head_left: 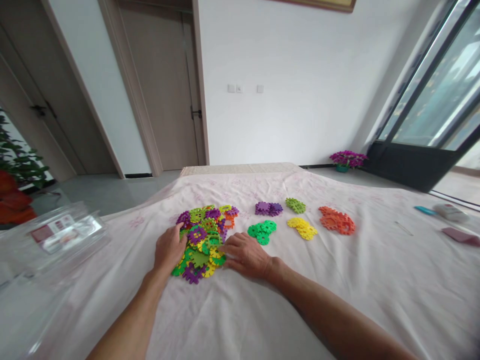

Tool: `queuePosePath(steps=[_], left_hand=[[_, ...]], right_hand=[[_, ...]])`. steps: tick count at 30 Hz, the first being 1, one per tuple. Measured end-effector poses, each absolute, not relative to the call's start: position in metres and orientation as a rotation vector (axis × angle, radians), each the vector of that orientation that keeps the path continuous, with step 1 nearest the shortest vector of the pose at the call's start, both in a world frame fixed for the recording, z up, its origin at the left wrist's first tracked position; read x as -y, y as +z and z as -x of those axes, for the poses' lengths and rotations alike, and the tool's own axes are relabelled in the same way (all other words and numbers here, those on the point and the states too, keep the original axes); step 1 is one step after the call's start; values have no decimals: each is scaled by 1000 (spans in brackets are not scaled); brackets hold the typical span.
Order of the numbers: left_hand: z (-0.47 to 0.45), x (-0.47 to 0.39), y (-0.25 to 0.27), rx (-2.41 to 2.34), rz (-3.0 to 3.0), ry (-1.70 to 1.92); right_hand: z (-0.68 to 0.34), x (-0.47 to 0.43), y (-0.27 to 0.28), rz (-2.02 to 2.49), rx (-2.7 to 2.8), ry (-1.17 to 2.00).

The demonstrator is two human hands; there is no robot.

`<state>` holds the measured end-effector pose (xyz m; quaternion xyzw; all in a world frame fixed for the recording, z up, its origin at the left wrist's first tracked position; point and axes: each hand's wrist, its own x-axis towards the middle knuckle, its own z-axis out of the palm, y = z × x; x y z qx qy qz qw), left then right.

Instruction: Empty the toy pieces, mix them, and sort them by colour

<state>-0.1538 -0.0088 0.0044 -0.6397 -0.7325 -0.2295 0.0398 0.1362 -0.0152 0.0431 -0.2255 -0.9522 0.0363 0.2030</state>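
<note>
A heaped pile of plastic interlocking pieces (pixel 198 235) in purple, green, yellow and orange lies on the cloth in front of me. At the pile's left edge rests my left hand (pixel 170 246), open, its fingertips touching the pieces and partly hidden. My right hand (pixel 245 254) lies open against the right edge, palm down, fingers reaching onto yellow and green pieces. To the right are small single-colour groups: purple pieces (pixel 268 208), green discs (pixel 262 231), light green pieces (pixel 295 205), yellow discs (pixel 302 228) and orange-red pieces (pixel 336 221).
A clear plastic container (pixel 67 240) with a label stands at the left. On the right of the pale bedspread-like cloth (pixel 360 285) lie a blue item (pixel 425 210), a whitish object (pixel 450 212) and a pink item (pixel 461 236). Doors and a white wall stand beyond.
</note>
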Motion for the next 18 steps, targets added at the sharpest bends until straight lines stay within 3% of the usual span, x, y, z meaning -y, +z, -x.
queuePosePath(steps=[18], left_hand=[[147,13,11,2258,2010,-868]], right_hand=[[-139,13,40,666,2614,73]])
